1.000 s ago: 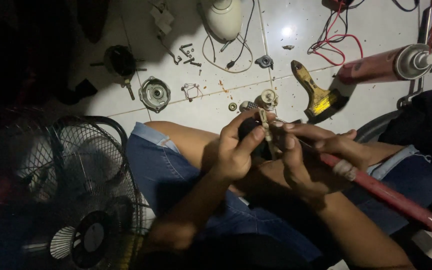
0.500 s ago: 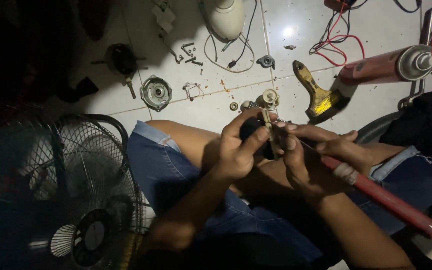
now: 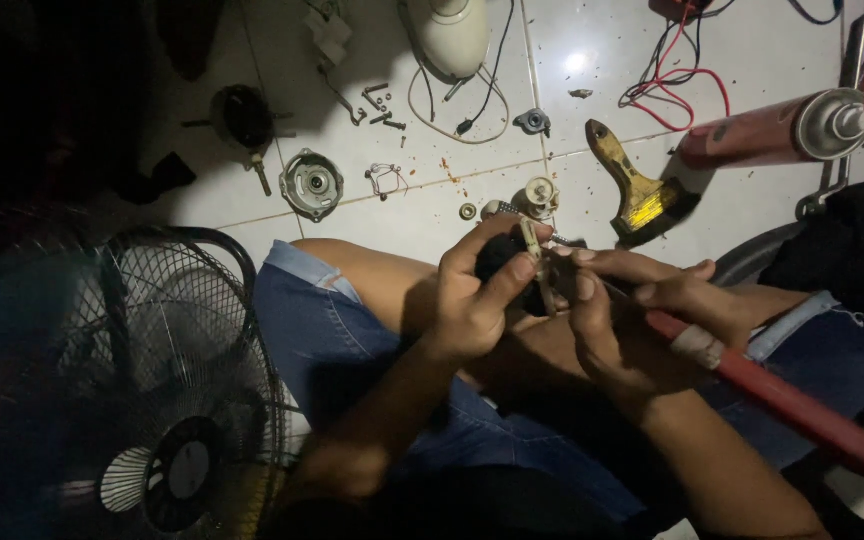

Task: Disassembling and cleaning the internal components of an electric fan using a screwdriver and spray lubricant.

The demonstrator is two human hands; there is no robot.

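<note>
Small dark round part (image 3: 504, 262) with a pale cream plastic piece (image 3: 533, 250) on its near face. Mostly hidden by the grip, detail hard to read in low light. Held above the lap, just this side of the yellow-handled brush (image 3: 638, 192) lying on the tiled floor (image 3: 422, 215).

Left hand (image 3: 477, 300) wrapped around the dark part, fingers (image 3: 512, 278) curled and pressed onto it, thumb up over the top.

Right hand (image 3: 642, 310) closed around a red-handled screwdriver (image 3: 782, 400), fingers clamped on the shaft end near the taped band. Long axis of the screwdriver diagonal: handle low and away from the brush toward the frame's lower right corner, tip aimed up-left into the cream piece. Tip itself hidden behind the fingers, contact cannot be confirmed.

Cream piece slim and upright, long axis roughly vertical in view, top end pointing at the floor parts beyond.

Beyond the brush: pink spray can (image 3: 772, 128) on its side, nozzle away from the brush. Left of the brush: small cream gear piece (image 3: 538, 195), round metal motor cover (image 3: 311, 183), loose screws (image 3: 380, 102). Far left of the brush, by the knee: black fan grille (image 3: 167, 380).
</note>
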